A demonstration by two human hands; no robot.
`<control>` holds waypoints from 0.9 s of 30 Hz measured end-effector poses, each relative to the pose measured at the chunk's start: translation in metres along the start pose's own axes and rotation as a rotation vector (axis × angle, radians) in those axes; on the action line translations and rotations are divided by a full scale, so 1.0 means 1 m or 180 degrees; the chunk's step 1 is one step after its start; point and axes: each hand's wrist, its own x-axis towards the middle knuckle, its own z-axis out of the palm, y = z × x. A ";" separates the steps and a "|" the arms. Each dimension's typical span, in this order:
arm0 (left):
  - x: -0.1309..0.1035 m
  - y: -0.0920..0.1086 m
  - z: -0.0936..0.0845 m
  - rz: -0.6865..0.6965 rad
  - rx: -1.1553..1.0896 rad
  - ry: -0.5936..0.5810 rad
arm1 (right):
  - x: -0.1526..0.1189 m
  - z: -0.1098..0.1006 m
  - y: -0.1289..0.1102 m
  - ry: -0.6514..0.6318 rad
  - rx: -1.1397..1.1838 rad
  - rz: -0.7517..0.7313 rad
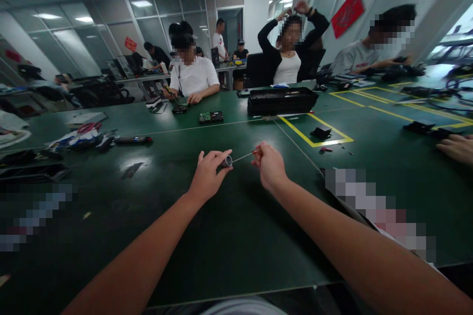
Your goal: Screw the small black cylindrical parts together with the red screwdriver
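Observation:
Near the middle of the green table (207, 266), my left hand (209, 174) is closed around a small round dark part (228, 161) with a pale rim, its open face turned to the right. My right hand (269, 165) pinches the red handle of a thin screwdriver (244, 157). The metal shaft points left and its tip is at or very near the rim of the round part. Whether the tip touches it cannot be made out.
A long black tray (283, 103) and a green circuit board (211, 117) lie beyond my hands. Yellow tape (332, 145) frames a small black part (320, 132). Bags and a dark pen-like tool (133, 140) are left. Another person's hand (458, 147) rests at right; several people sit opposite.

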 end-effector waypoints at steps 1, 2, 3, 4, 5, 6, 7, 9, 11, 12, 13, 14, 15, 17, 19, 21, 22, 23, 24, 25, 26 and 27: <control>0.001 -0.001 0.001 -0.0039 0.0022 -0.0074 | 0.002 -0.001 0.001 0.0171 -0.0023 0.0007; 0.001 -0.002 0.002 -0.0109 0.0015 -0.0163 | 0.003 -0.002 0.001 0.0281 -0.0081 -0.0047; 0.001 -0.002 0.003 -0.0179 -0.0011 -0.0249 | 0.003 -0.002 0.001 0.0337 -0.0166 -0.0151; 0.001 -0.003 0.003 -0.0232 -0.0038 -0.0312 | 0.002 -0.003 0.000 0.0323 -0.0264 -0.0274; 0.001 -0.003 0.003 -0.0264 -0.0060 -0.0349 | 0.001 -0.003 -0.001 0.0265 -0.0364 -0.0388; 0.001 -0.002 0.002 -0.0287 -0.0075 -0.0358 | -0.001 -0.003 -0.001 0.0193 -0.0456 -0.0480; 0.000 -0.002 0.002 -0.0303 -0.0089 -0.0346 | -0.002 -0.002 -0.002 0.0123 -0.0529 -0.0551; 0.000 0.000 0.001 -0.0309 -0.0116 -0.0313 | -0.005 -0.001 -0.002 0.0036 -0.0621 -0.0633; -0.001 0.001 0.000 -0.0279 -0.0145 -0.0294 | -0.006 0.000 -0.002 -0.0014 -0.0671 -0.0689; -0.001 0.001 0.001 -0.0265 -0.0157 -0.0290 | -0.007 0.000 -0.002 -0.0041 -0.0690 -0.0713; -0.001 0.001 0.001 -0.0253 -0.0164 -0.0288 | -0.007 0.000 -0.002 -0.0073 -0.0706 -0.0732; -0.001 0.001 0.001 -0.0246 -0.0167 -0.0283 | -0.008 0.000 -0.002 -0.0106 -0.0719 -0.0750; -0.001 0.001 0.002 -0.0240 -0.0171 -0.0275 | -0.008 0.000 -0.002 -0.0142 -0.0728 -0.0767; -0.001 0.001 0.002 -0.0241 -0.0190 -0.0265 | -0.010 0.000 -0.003 -0.0191 -0.0762 -0.0817; -0.001 0.002 0.001 -0.0252 -0.0223 -0.0264 | -0.013 0.000 -0.007 -0.0233 -0.0824 -0.0869; -0.002 0.002 0.001 -0.0272 -0.0236 -0.0264 | -0.015 -0.001 -0.011 -0.0287 -0.0945 -0.0916; -0.002 0.003 0.000 -0.0284 -0.0230 -0.0261 | -0.016 -0.001 -0.013 -0.0323 -0.1043 -0.0957; -0.002 0.003 0.000 -0.0299 -0.0219 -0.0256 | -0.017 -0.001 -0.015 -0.0344 -0.1140 -0.0998; -0.002 0.003 0.000 -0.0315 -0.0206 -0.0250 | -0.017 -0.001 -0.016 -0.0364 -0.1187 -0.1033; -0.002 0.003 -0.001 -0.0328 -0.0198 -0.0244 | -0.017 -0.002 -0.016 -0.0373 -0.1175 -0.1045; -0.002 0.003 -0.001 -0.0336 -0.0194 -0.0234 | -0.017 -0.002 -0.017 -0.0391 -0.1136 -0.1038; -0.002 0.003 -0.001 -0.0342 -0.0193 -0.0218 | -0.017 -0.002 -0.017 -0.0424 -0.1081 -0.1025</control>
